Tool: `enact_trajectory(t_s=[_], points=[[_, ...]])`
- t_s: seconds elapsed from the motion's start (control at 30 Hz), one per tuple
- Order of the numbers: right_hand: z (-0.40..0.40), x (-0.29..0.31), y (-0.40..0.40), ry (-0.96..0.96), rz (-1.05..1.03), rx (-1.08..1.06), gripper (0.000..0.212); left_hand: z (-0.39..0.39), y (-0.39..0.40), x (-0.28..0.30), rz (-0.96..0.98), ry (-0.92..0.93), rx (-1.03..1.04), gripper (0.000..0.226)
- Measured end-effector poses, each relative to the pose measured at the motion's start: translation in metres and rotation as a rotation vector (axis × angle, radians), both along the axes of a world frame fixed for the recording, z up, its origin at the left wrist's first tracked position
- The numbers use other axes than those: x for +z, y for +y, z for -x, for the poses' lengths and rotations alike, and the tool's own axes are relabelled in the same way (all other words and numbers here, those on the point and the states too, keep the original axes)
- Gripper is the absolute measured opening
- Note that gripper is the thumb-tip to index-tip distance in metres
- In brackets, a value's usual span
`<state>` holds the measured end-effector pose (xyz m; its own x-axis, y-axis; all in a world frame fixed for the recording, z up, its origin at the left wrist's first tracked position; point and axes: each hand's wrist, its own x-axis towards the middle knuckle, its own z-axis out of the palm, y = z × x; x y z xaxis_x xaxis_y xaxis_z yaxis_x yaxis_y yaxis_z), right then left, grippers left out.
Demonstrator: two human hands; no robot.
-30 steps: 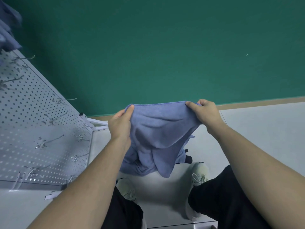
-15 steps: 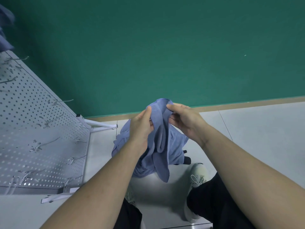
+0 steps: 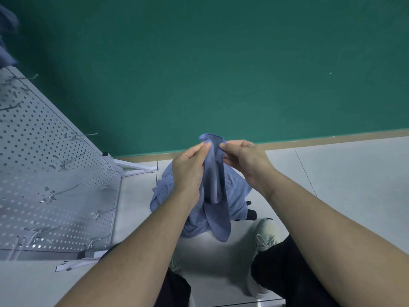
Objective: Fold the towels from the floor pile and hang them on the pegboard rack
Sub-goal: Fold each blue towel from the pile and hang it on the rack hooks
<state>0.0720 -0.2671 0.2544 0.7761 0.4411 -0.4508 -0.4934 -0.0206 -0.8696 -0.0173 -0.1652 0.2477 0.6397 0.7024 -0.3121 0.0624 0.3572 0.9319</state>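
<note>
A blue towel (image 3: pixel 215 187) hangs folded in half lengthwise in front of me, its top corners brought together. My left hand (image 3: pixel 188 169) pinches the top edge from the left, and my right hand (image 3: pixel 243 160) pinches it from the right, thumbs almost meeting. Behind and below it, more blue towels (image 3: pixel 236 196) lie heaped on the floor. The white pegboard rack (image 3: pixel 44 173) with metal hooks stands to my left.
A green wall with a tan baseboard (image 3: pixel 332 138) rises ahead. The rack's white foot (image 3: pixel 137 167) juts onto the pale tiled floor. Blue cloth (image 3: pixel 6 41) hangs at the rack's top left. My two light shoes (image 3: pixel 265 238) stand near the pile.
My hands came together from a wide spread, folding the towel in half. They now pinch the joined top corners a little higher.
</note>
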Motion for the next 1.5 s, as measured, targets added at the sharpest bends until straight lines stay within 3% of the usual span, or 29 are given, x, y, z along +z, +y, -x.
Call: enact_trajectory(t_s=[0.13,0.3,0.57,0.9,1.23,1.5], points=[[0.005,0.003,0.002,0.094,-0.09,0.038,0.024,0.0,-0.002,0.0,-0.042,-0.005,-0.007,0.013],[0.009,0.008,0.003,0.206,-0.156,0.036,0.011,0.0,-0.003,0.001,-0.184,-0.019,-0.031,0.012],[0.012,0.009,0.004,0.244,-0.188,0.03,0.004,0.001,-0.001,0.001,-0.152,-0.037,0.059,0.013],[0.01,0.017,-0.001,0.287,-0.257,0.057,0.01,0.004,-0.006,0.003,-0.177,-0.063,-0.183,0.016],[0.011,0.028,-0.014,0.0,-0.026,0.262,0.023,0.001,-0.002,-0.007,-0.047,-0.004,-0.177,0.01],[0.004,0.028,-0.017,-0.035,-0.047,0.227,0.016,0.001,0.009,-0.004,0.044,-0.008,-0.3,0.01]])
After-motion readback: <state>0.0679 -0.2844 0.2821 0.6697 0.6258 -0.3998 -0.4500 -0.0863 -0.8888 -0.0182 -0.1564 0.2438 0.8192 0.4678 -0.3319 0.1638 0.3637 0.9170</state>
